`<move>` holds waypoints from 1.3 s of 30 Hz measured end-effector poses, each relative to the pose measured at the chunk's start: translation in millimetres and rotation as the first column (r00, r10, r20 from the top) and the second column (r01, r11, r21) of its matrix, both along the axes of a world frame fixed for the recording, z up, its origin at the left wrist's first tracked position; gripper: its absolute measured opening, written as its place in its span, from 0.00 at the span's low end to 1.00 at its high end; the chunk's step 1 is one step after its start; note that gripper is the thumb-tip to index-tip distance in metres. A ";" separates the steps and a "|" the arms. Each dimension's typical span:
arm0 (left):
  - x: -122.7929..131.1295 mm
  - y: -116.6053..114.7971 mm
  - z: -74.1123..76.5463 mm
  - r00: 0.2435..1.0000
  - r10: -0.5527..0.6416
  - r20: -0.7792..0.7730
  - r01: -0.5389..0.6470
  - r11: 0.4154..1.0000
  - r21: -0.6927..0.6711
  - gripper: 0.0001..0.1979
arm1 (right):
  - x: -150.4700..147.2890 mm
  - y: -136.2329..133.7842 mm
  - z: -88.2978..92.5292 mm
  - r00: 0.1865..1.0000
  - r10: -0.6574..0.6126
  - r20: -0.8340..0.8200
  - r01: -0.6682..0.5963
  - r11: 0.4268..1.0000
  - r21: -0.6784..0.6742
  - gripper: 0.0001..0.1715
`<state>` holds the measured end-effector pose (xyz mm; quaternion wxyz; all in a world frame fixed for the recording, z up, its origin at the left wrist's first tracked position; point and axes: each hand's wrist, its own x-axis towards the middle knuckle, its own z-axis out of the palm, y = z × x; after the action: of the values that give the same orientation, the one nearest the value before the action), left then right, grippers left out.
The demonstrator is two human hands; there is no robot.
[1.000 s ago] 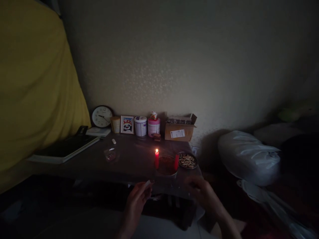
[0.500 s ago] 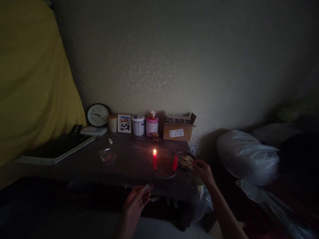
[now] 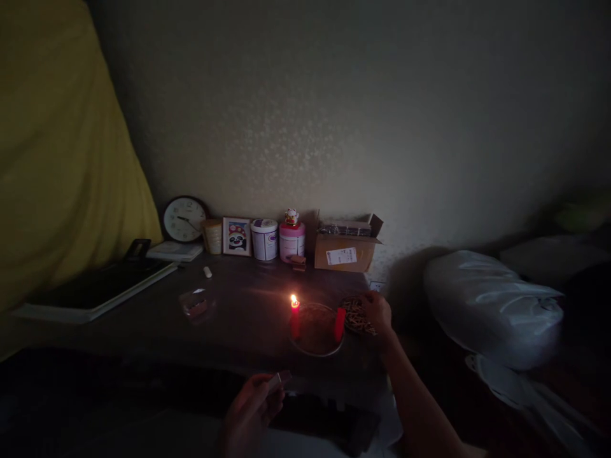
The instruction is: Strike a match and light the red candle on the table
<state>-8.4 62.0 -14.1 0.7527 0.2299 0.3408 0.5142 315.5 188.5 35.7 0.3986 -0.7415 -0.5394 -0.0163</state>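
My left hand [image 3: 255,404], low in front of the table, grips a small matchbox [image 3: 277,381] between thumb and fingers. My right hand [image 3: 379,313] reaches over the far right side of a plate of matchsticks [image 3: 358,318], its fingers drawn together; whatever they pinch is too dark to make out. A lit red candle [image 3: 295,318] stands at the left rim of a round dish [image 3: 317,353] with a brownish inside. At that dish's right rim is a second red candle [image 3: 339,324], unlit and tilted slightly.
Along the wall stand a clock [image 3: 184,219], a framed panda picture [image 3: 237,236], two tubs, one bearing a cat figurine [image 3: 291,217], and an open cardboard box [image 3: 344,251]. A clear packet [image 3: 195,308] lies on the left. White plastic bags [image 3: 487,305] fill the right.
My right hand has moved in from the right edge of the matchstick plate to over it. The left hand keeps the matchbox, nearly still. The view has shifted slightly.
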 end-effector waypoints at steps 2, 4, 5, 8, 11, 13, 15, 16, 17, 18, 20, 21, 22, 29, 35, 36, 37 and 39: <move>-1.1 1.5 -4.3 1.000 -0.002 0.004 0.002 1.000 0.004 0.16 | -0.7 -1.3 0.9 1.000 -0.022 0.010 0.021 1.000 0.014 0.16; -1.6 1.0 -5.6 1.000 0.006 0.012 -0.006 1.000 0.012 0.15 | 0.2 -10.5 2.8 1.000 -0.029 0.008 0.028 0.999 0.027 0.17; -1.6 -0.1 -5.0 1.000 0.007 0.019 -0.008 1.000 0.014 0.15 | 0.5 -18.6 3.9 1.000 -0.019 0.006 0.019 0.999 0.031 0.17; -0.9 -5.4 -0.2 0.999 -0.012 0.038 0.012 1.000 -0.001 0.16 | -5.3 -55.9 7.2 0.999 0.043 -0.010 -0.042 0.999 0.028 0.16; 2.6 -10.4 2.5 0.998 -0.058 0.015 0.058 0.998 0.000 0.16 | -33.2 -103.9 11.1 0.993 0.113 -0.044 -0.113 0.994 0.013 0.15; 7.0 -11.2 -0.8 0.997 -0.072 -0.040 0.073 0.997 0.023 0.17 | -65.2 -134.0 14.1 0.963 0.255 -0.089 -0.255 0.967 0.012 0.14; 11.8 -9.9 -7.0 0.988 -0.056 -0.144 0.063 0.997 0.049 0.17 | -101.9 -158.1 15.8 0.913 0.385 -0.135 -0.390 0.921 -0.006 0.13; 13.7 -8.7 -9.9 0.975 -0.032 -0.218 0.046 0.997 0.059 0.17 | -119.4 -167.5 15.5 0.884 0.432 -0.176 -0.438 0.899 0.009 0.13; 14.8 -7.5 -12.1 0.956 -0.042 -0.291 0.064 0.996 0.067 0.17 | -135.0 -175.1 14.0 0.838 0.506 -0.204 -0.511 0.859 0.028 0.13; 15.1 -6.6 -13.1 0.939 -0.057 -0.339 0.093 0.992 0.090 0.16 | -148.1 -180.9 11.5 0.801 0.557 -0.218 -0.560 0.827 0.056 0.12; 13.8 -6.6 -11.4 0.922 -0.102 -0.374 0.170 0.973 0.153 0.15 | -165.8 -188.0 3.5 0.776 0.593 -0.215 -0.582 0.804 0.120 0.12; 12.8 -7.7 -9.3 0.920 -0.122 -0.371 0.204 0.961 0.189 0.15 | -170.6 -189.6 -1.3 0.768 0.597 -0.233 -0.582 0.802 0.136 0.13; 12.0 -9.3 -6.8 0.922 -0.126 -0.366 0.218 0.951 0.221 0.15 | -173.2 -190.4 -6.2 0.761 0.595 -0.257 -0.578 0.803 0.146 0.14; 16.3 -16.9 -11.2 0.917 -0.030 -0.397 0.171 0.930 0.324 0.13 | -169.8 -186.6 -26.4 0.668 0.553 -0.498 -0.550 0.817 0.171 0.16; 15.3 -13.4 -22.1 0.921 -0.041 -0.387 0.193 0.912 0.362 0.16 | -171.2 -187.1 -28.5 0.597 0.530 -0.602 -0.576 0.806 0.137 0.19; 15.6 -13.2 -23.3 0.923 -0.038 -0.384 0.191 0.910 0.367 0.16 | -171.7 -186.9 -29.6 0.596 0.525 -0.608 -0.571 0.809 0.138 0.20; 16.3 -13.1 -24.8 0.925 -0.028 -0.379 0.180 0.911 0.372 0.16 | -172.2 -186.6 -31.0 0.597 0.519 -0.612 -0.565 0.814 0.139 0.20; 18.2 -12.4 -28.1 0.930 -0.013 -0.368 0.164 0.909 0.382 0.17 | -172.9 -185.2 -35.1 0.594 0.510 -0.621 -0.554 0.820 0.144 0.21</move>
<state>9.8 49.6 -42.2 0.6368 0.4861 0.3464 0.4880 142.6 3.3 0.6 0.5186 -0.5191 -0.5685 0.3720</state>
